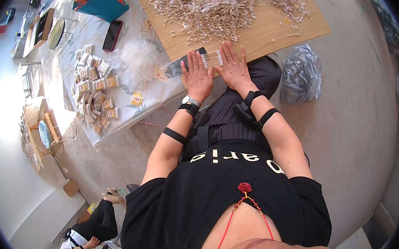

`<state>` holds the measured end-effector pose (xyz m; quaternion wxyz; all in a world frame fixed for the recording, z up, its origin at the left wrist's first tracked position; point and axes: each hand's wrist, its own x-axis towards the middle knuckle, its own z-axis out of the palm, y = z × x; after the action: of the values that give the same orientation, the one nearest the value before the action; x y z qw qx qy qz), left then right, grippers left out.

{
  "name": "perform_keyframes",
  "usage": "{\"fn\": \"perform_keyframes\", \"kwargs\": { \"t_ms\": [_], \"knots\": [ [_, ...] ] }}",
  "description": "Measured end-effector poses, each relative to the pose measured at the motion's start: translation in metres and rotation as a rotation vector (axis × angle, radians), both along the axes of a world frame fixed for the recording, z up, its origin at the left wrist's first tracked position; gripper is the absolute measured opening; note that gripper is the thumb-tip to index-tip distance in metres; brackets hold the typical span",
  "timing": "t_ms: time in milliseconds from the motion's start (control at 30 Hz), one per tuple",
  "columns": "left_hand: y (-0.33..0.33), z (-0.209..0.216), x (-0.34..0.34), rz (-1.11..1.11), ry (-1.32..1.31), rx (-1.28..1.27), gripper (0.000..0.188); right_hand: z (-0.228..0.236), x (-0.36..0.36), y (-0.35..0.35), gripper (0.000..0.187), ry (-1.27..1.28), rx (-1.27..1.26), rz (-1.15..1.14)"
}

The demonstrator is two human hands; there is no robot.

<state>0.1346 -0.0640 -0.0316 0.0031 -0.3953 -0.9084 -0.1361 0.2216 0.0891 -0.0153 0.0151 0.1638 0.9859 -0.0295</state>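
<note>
A neat row of cotton swabs (212, 60) lies side by side near the front edge of a wooden board (254, 40). My left hand (198, 79) rests flat at the row's left end, fingers stretched forward over part of a dark sheet (173, 69). At the right end lies my right hand (234, 69), also flat with straight fingers. Both hands flank the swabs, touching or nearly touching their tips. Beyond my fingertips a large loose heap of cotton swabs (222, 7) covers the far part of the board.
Left of the board, a cloth-covered table (133, 114) bears many small filled packs (95, 84), clear plastic bags (137, 56), a phone (112, 36) and a teal bag (106, 8). A grey plastic bag (301, 74) stands at right. Another person (94, 230) is at lower left.
</note>
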Motion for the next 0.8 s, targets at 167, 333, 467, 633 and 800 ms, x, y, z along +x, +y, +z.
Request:
{"fn": "perform_keyframes", "kwargs": {
  "t_ms": [167,333,467,633,800],
  "knots": [
    [0.001,0.0,0.001,0.0,0.01,-0.001,0.079,0.0,-0.002,-0.002,0.081,-0.069,0.042,0.001],
    [-0.001,0.001,0.0,0.008,-0.022,0.018,0.082,-0.006,0.001,0.002,0.082,0.022,-0.023,-0.023],
    [-0.001,0.003,0.001,0.021,-0.013,0.016,0.084,-0.006,0.0,0.004,0.081,0.033,-0.036,-0.017],
    [0.0,0.002,0.001,0.025,-0.013,-0.014,0.084,-0.007,-0.001,0.003,0.08,0.032,-0.016,0.009],
    [0.001,0.003,0.004,0.029,-0.019,-0.035,0.084,-0.01,0.0,0.002,0.079,0.041,0.0,0.029]
  ]
}}
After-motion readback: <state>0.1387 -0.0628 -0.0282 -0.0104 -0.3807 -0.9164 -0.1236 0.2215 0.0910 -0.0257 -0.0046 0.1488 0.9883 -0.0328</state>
